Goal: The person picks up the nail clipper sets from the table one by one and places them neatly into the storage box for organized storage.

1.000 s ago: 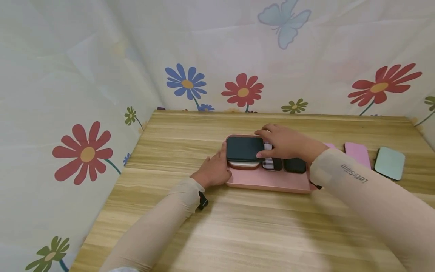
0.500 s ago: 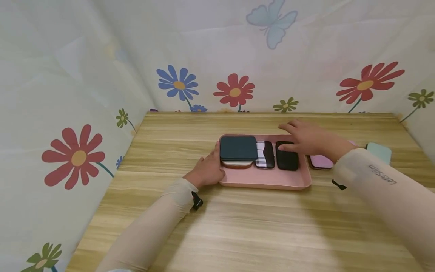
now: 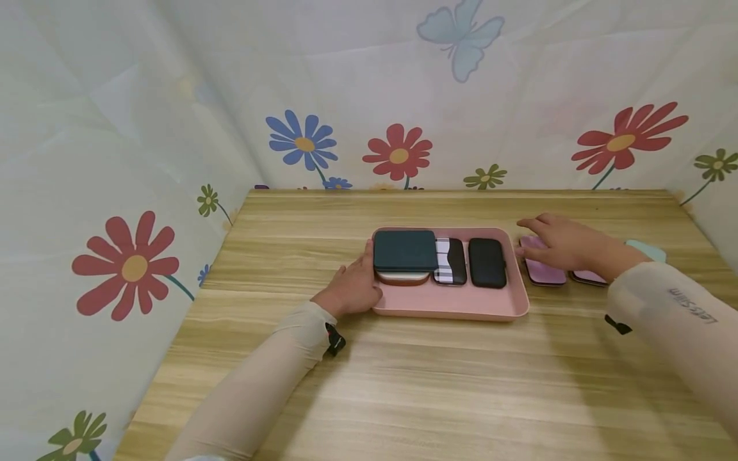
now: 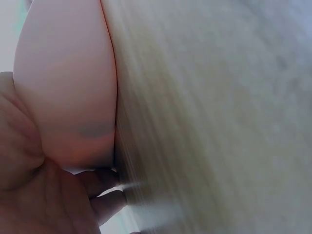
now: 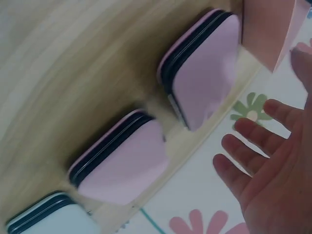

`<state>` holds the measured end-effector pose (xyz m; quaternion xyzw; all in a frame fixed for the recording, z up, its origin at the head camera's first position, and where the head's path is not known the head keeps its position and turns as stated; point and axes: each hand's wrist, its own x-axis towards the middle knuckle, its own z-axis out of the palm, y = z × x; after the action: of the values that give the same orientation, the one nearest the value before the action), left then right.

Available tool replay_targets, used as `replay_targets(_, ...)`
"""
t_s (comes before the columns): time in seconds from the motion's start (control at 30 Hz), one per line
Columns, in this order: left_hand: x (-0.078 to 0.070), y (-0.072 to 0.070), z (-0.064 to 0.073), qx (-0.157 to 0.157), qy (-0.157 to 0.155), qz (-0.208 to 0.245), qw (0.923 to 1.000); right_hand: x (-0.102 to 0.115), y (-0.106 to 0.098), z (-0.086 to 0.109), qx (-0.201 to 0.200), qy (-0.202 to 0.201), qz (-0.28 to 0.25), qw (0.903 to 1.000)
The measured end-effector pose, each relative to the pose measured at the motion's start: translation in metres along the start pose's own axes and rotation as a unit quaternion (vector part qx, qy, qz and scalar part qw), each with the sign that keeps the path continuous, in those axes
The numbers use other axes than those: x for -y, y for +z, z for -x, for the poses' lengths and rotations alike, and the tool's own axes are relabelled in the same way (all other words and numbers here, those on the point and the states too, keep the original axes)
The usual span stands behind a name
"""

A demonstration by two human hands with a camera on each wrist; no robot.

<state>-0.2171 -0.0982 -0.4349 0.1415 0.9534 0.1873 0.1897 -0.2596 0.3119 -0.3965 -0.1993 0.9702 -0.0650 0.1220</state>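
Note:
My left hand [image 3: 352, 287] rests its straight fingers against the left wall of a pink tray [image 3: 450, 305]; in the left wrist view the tray's wall [image 4: 73, 87] stands against the palm. Inside the tray, a dark green flat case [image 3: 405, 250] lies on a white-and-brown one [image 3: 403, 278]. Beside them are a plaid-and-black case [image 3: 457, 264] and a black case [image 3: 487, 263]. My right hand [image 3: 576, 246] hovers empty, fingers spread, over the nearer pink flat case [image 3: 544, 275] just right of the tray. That case [image 5: 207, 73] shows a black band along its side.
A second pink case [image 5: 126, 163] and a mint case [image 5: 58, 217] continue the row to the right, partly hidden by my right arm in the head view. The wooden table [image 3: 369, 384] meets a flowered curtain [image 3: 346, 77] at its back edge.
My right hand has moved rightward, from the dark green case across the black case to above the pink one beside the tray. The left hand stays at the tray's left wall.

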Motion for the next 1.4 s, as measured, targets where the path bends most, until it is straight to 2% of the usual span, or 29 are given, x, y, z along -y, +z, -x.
replay_targets(0.2,0.0,-0.001,0.002,0.0,-0.002,0.006,1.0,-0.011,0.012,0.004,0.044,0.031,-0.003,0.9986)
replay_targets(0.37,0.001,0.002,0.002,-0.005,0.001,0.011,0.9999,-0.016,0.022,0.006,0.055,0.026,-0.002,0.9982)
replay_targets(0.9,-0.001,0.002,0.002,-0.007,0.005,0.007,0.9999,-0.014,0.027,0.003,0.023,0.037,0.021,0.9988)
replay_targets(1.13,-0.001,0.0,0.002,-0.014,0.006,0.01,0.9998,-0.007,0.014,0.001,-0.014,0.031,0.008,0.9994)
replay_targets(1.4,-0.001,-0.001,0.003,-0.014,0.009,0.011,0.9998,-0.002,0.005,0.0,-0.023,0.026,-0.001,0.9994)
